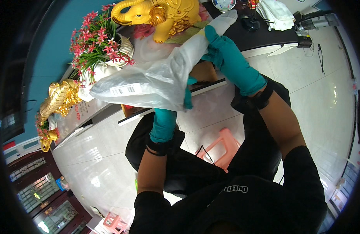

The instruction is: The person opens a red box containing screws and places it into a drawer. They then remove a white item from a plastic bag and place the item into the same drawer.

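A long translucent plastic bag [156, 79] with a printed label is stretched in front of me over the cabinet top. Both hands wear teal gloves. My right hand [223, 55] grips the narrow upper part of the bag, thumb on top. My left hand [168, 117] is mostly behind the wide lower part; some fingertips show past its edge, and its grip is hidden. What the bag contains cannot be made out. Just beyond the bag stand a golden elephant figurine [159, 14] and a white vase [125, 49] of pink artificial flowers [95, 44].
Below the bag, a drawer [204, 73] of the cabinet is pulled out. White folded towels [275, 14] and a round dial scale [223, 4] stand on the black top at the upper right. Another golden figurine [55, 96] is at left. A pink plastic stool [223, 149] stands between my legs.
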A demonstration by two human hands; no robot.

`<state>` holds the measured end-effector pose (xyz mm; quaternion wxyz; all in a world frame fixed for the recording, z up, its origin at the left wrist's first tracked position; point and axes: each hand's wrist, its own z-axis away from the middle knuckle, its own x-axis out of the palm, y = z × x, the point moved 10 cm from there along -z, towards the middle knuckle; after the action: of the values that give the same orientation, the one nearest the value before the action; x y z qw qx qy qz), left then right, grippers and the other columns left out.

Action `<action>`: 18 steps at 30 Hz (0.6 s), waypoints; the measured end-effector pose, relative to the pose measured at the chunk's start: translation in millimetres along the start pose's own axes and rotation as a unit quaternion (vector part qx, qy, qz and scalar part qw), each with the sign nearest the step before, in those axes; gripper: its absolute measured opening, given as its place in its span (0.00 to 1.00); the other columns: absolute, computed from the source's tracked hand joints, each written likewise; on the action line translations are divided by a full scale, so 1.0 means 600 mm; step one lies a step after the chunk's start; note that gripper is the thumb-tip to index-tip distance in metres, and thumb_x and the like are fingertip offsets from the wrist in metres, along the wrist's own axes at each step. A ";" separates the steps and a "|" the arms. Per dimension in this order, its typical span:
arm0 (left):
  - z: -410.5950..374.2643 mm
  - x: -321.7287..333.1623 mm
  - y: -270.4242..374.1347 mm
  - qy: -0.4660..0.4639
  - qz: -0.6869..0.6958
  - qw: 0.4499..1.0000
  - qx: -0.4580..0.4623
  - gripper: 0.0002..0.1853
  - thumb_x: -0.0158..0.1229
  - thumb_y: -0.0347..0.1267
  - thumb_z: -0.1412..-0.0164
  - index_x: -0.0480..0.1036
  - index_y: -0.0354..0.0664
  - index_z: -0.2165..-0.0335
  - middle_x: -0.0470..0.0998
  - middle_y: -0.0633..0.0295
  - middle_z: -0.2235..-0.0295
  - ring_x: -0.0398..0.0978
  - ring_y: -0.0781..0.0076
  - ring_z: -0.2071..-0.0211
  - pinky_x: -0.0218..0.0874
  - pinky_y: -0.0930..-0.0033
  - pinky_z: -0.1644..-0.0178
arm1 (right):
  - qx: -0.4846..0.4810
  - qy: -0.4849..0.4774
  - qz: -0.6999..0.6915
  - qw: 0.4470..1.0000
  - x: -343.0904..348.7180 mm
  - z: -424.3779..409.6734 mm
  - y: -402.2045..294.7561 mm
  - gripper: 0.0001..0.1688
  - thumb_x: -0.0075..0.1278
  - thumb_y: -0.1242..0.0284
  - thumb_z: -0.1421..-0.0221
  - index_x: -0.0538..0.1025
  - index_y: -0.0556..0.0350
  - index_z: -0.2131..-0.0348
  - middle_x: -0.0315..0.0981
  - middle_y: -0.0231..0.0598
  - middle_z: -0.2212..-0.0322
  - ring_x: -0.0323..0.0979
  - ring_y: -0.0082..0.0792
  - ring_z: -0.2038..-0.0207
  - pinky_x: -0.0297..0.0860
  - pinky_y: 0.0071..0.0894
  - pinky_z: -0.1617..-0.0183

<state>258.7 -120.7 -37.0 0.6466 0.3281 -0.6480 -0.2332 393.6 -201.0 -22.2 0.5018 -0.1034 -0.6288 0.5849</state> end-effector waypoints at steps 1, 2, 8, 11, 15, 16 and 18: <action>-0.004 0.018 0.004 0.019 -0.079 0.997 -0.016 0.33 0.32 0.51 0.39 0.61 0.27 0.57 0.70 0.54 0.77 0.67 0.67 0.80 0.61 0.73 0.77 | -0.004 -0.005 -0.003 1.000 -0.005 -0.002 -0.006 0.29 0.51 0.56 0.50 0.66 0.59 0.56 0.70 0.37 0.64 0.71 0.28 0.63 0.71 0.26 0.60; 0.003 0.021 -0.002 0.060 -0.040 0.996 -0.052 0.26 0.40 0.44 0.39 0.61 0.28 0.55 0.71 0.54 0.72 0.69 0.68 0.71 0.63 0.73 0.67 | -0.008 -0.010 -0.006 1.000 -0.007 -0.004 -0.012 0.29 0.50 0.55 0.50 0.65 0.59 0.56 0.70 0.37 0.64 0.71 0.28 0.63 0.70 0.26 0.59; 0.111 -0.073 0.008 0.185 -0.279 0.939 -0.080 0.14 0.56 0.27 0.49 0.68 0.35 0.61 0.71 0.64 0.75 0.68 0.78 0.76 0.63 0.75 0.72 | -0.025 -0.001 0.071 0.997 -0.043 -0.014 -0.048 0.27 0.46 0.54 0.48 0.68 0.59 0.60 0.71 0.37 0.67 0.73 0.27 0.67 0.71 0.23 0.61; 0.119 -0.033 0.012 0.217 -0.253 0.935 -0.118 0.12 0.61 0.27 0.53 0.70 0.38 0.68 0.70 0.68 0.79 0.64 0.83 0.84 0.59 0.78 0.81 | -0.012 -0.011 0.096 0.995 -0.048 -0.002 -0.042 0.30 0.47 0.52 0.49 0.67 0.60 0.58 0.71 0.38 0.66 0.72 0.28 0.65 0.71 0.23 0.59; 0.116 -0.008 0.010 0.165 -0.303 0.930 -0.129 0.18 0.56 0.29 0.48 0.66 0.37 0.57 0.73 0.61 0.67 0.71 0.79 0.71 0.65 0.78 0.68 | 0.038 -0.001 0.096 0.995 -0.064 0.003 -0.003 0.34 0.47 0.51 0.49 0.64 0.61 0.55 0.70 0.41 0.66 0.72 0.30 0.63 0.71 0.25 0.58; 0.118 -0.005 -0.005 0.125 -0.198 0.965 -0.122 0.19 0.54 0.30 0.45 0.64 0.37 0.55 0.72 0.59 0.63 0.71 0.77 0.66 0.65 0.78 0.63 | 0.050 0.005 0.101 0.994 -0.065 0.005 0.003 0.34 0.47 0.50 0.49 0.63 0.61 0.55 0.70 0.42 0.66 0.73 0.30 0.63 0.71 0.25 0.58; 0.118 0.001 -0.020 0.087 -0.169 0.968 -0.161 0.21 0.49 0.31 0.42 0.60 0.37 0.51 0.69 0.56 0.56 0.69 0.75 0.57 0.63 0.77 0.55 | 0.079 0.011 0.141 0.987 -0.067 0.014 0.013 0.37 0.46 0.49 0.49 0.62 0.61 0.52 0.67 0.42 0.63 0.69 0.30 0.60 0.69 0.27 0.55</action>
<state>190.1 -138.1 -49.3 0.6959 0.3436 -0.4784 -0.4109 403.1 -232.8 -47.6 0.4282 -0.1572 -0.5539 0.6965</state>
